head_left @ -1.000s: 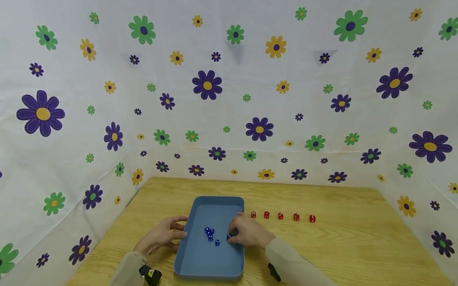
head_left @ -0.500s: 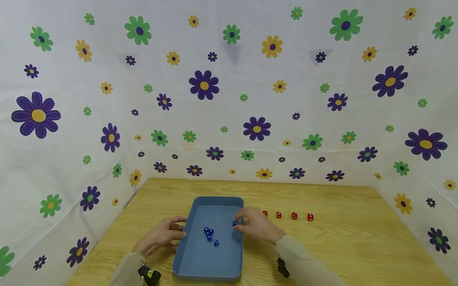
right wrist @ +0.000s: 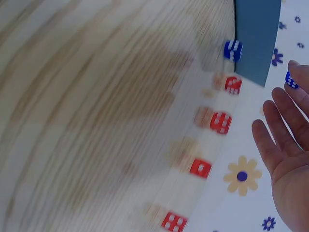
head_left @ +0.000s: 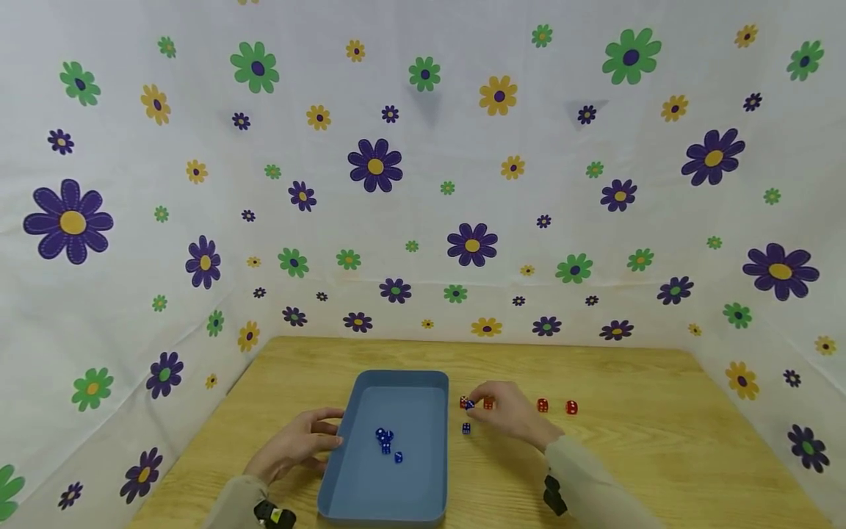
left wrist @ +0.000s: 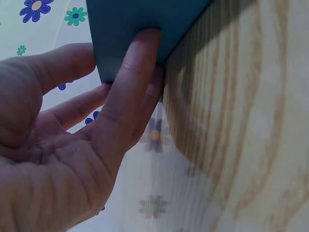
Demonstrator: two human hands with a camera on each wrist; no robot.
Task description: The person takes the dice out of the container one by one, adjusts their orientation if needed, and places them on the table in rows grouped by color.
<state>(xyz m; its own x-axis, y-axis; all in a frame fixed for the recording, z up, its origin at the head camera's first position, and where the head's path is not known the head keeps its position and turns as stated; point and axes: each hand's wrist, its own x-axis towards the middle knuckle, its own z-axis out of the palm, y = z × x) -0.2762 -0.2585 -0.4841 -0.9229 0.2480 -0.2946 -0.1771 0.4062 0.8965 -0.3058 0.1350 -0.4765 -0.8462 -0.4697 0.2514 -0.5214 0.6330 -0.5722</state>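
Note:
My right hand [head_left: 509, 411] pinches a blue die [head_left: 470, 405] between thumb and fingertips, over the table just right of the tray. In the right wrist view, the held blue die [right wrist: 291, 79] shows white pips. Another blue die [head_left: 465, 428] lies on the table in front of the leftmost red die [head_left: 463, 402]. Several blue dice [head_left: 385, 438] lie grouped in the blue tray [head_left: 386, 397]. With fingers spread, my left hand [head_left: 296, 446] touches the tray's left wall; the left wrist view shows its fingertips against that wall [left wrist: 125, 29].
Red dice stand in a row along the table right of the tray, the rightmost red die [head_left: 571, 407] farthest out; my right hand partly covers the row. The wooden table [head_left: 634, 455] meets a flowered white cloth [head_left: 423, 220] at the back and sides.
My right hand has lifted a blue die out of the tray and carried it right, over the tray's edge. The blue die on the table has come into sight. My left hand stays at the tray.

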